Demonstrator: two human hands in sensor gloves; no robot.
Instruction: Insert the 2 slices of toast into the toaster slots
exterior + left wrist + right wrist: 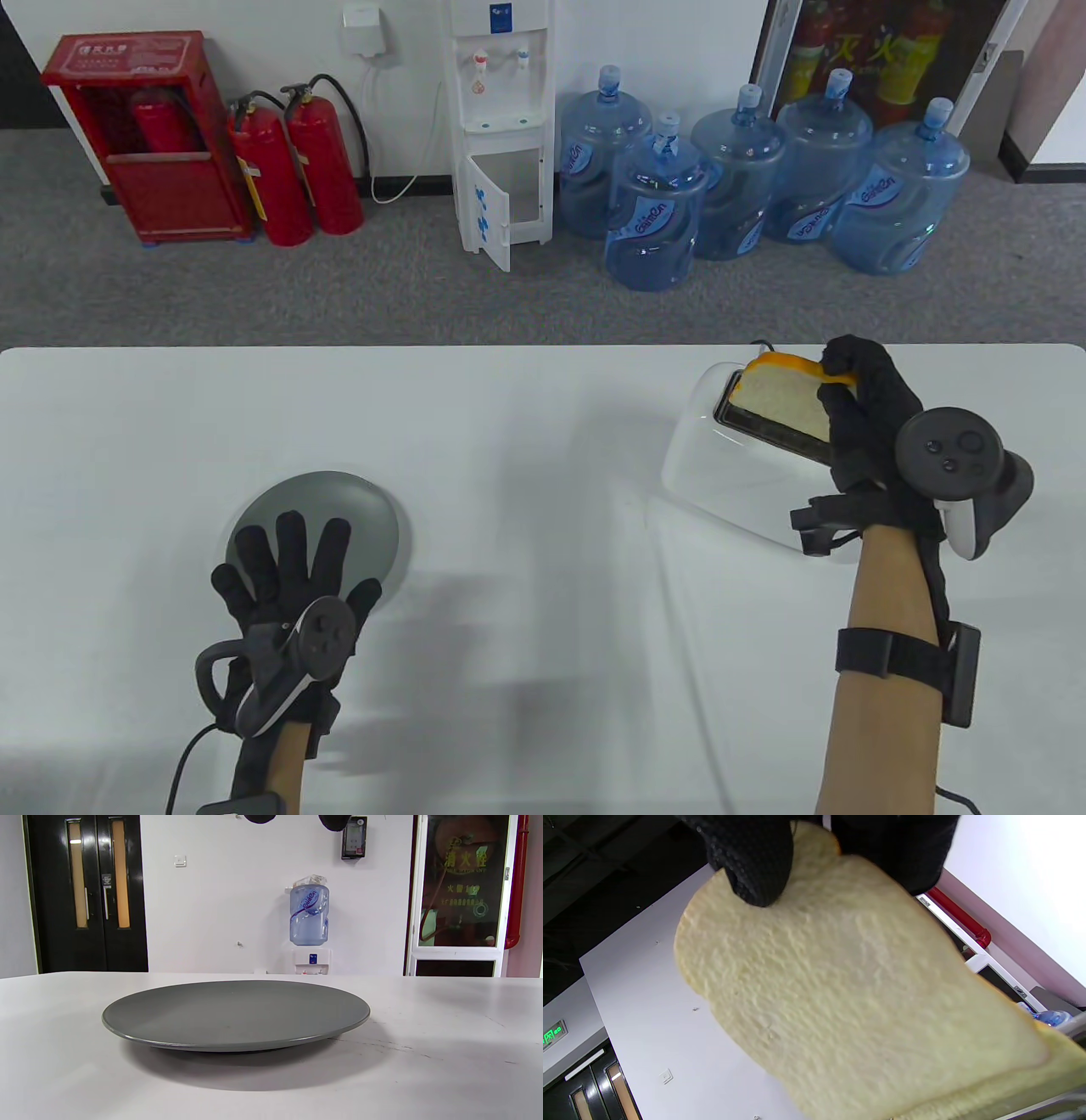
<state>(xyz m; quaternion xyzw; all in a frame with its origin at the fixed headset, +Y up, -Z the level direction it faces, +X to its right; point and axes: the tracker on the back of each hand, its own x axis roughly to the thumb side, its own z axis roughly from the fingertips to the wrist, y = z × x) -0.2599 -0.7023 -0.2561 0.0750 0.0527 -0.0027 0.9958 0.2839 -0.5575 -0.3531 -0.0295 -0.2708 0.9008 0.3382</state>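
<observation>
Right grip (857, 407) pinching a toast slice (785, 399) by its crust, slice standing in the toaster (721, 458) slot at the frame's right. Left grip (288, 577) spread flat, fingers straight, over the grey plate (339, 501) on the counter (526, 441), lower left.

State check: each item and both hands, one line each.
toast slice: held at the toaster's top, how far into the slot unclear
toaster: upright on the table
plate: nothing on it
left hand: fingers spread, holds nothing
right hand: pinches the toast slice
</observation>
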